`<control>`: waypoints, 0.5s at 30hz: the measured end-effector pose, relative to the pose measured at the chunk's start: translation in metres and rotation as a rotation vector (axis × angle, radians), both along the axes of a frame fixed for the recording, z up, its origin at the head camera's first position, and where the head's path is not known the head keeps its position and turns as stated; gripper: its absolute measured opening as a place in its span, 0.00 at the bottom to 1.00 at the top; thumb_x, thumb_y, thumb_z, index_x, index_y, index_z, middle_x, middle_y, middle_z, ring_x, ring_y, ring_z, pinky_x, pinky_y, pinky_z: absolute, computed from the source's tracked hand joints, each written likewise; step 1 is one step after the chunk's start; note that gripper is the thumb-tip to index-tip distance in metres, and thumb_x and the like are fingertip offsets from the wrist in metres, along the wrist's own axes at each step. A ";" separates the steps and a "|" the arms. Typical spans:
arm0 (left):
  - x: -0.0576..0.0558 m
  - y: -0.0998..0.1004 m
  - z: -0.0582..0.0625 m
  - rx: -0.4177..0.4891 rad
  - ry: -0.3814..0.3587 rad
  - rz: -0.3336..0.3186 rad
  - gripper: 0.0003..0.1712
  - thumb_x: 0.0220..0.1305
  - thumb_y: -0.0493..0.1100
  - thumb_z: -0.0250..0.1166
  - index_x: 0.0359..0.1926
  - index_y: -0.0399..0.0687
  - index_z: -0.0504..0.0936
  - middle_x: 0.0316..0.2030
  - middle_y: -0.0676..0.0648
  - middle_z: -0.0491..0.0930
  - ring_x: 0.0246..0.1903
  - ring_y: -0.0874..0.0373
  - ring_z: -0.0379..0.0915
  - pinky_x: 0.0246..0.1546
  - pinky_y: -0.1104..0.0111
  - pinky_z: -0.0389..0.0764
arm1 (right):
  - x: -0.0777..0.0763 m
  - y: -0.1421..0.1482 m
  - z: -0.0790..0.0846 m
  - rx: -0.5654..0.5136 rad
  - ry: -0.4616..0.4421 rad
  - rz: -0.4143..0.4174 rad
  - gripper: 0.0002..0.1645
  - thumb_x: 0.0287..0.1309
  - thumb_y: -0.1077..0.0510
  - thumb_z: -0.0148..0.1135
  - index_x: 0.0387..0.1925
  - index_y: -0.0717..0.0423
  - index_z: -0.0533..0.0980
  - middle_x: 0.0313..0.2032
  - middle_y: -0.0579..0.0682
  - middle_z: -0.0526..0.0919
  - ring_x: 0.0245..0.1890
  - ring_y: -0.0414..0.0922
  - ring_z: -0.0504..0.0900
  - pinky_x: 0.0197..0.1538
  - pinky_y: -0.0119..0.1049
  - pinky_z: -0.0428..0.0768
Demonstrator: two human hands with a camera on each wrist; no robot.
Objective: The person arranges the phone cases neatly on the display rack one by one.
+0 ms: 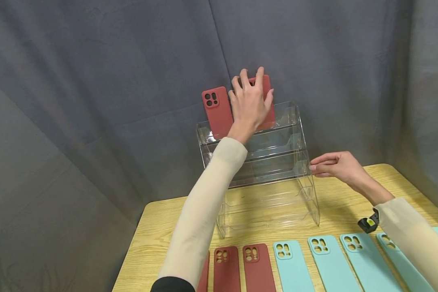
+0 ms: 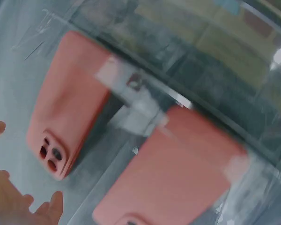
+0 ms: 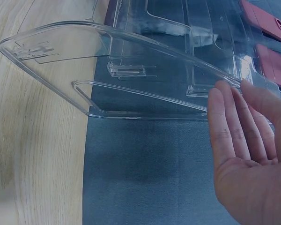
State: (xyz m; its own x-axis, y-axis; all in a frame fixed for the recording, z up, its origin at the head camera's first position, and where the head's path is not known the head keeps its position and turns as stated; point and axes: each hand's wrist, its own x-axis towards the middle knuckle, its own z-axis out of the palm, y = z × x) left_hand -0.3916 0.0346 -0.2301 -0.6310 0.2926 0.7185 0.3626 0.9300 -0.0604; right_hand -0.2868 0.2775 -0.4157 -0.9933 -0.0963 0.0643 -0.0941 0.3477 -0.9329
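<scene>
A grey curtain (image 1: 106, 65) forms the background; in front of it stands a wood-grain table (image 1: 153, 231). A clear tiered rack (image 1: 266, 181) is positioned at the center of the head view.

The top tier carries two cases, both leaning back. The first red case (image 1: 267, 115) is above the center of the frame, partly covered by the left hand (image 1: 250, 99). The second red case (image 1: 220, 115) is beside it, toward the left of the frame, with a gap between the two. Fingers of the left hand: spread apart, slightly bent, placed about the upper end of the first red case. In the left wrist view, the visible fingertips are clear of it.

The right hand (image 1: 341, 167) is at the side panel of the rack, right of center. Fingers: extended and close together, tips at the panel edge; whether they bear on it cannot be determined.

Along the lower edge of the frame, flat on the table: a row of red cases (image 1: 260, 271), followed rightward by turquoise cases (image 1: 293, 265). The sleeves partly cover this row.
</scene>
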 end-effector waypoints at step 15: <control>0.061 -0.096 -0.012 0.138 -0.051 -0.146 0.31 0.75 0.62 0.61 0.68 0.50 0.77 0.59 0.41 0.80 0.54 0.44 0.80 0.52 0.50 0.84 | 0.000 0.004 -0.003 0.005 0.009 0.003 0.32 0.68 0.47 0.71 0.62 0.66 0.79 0.45 0.43 0.94 0.42 0.34 0.92 0.49 0.28 0.88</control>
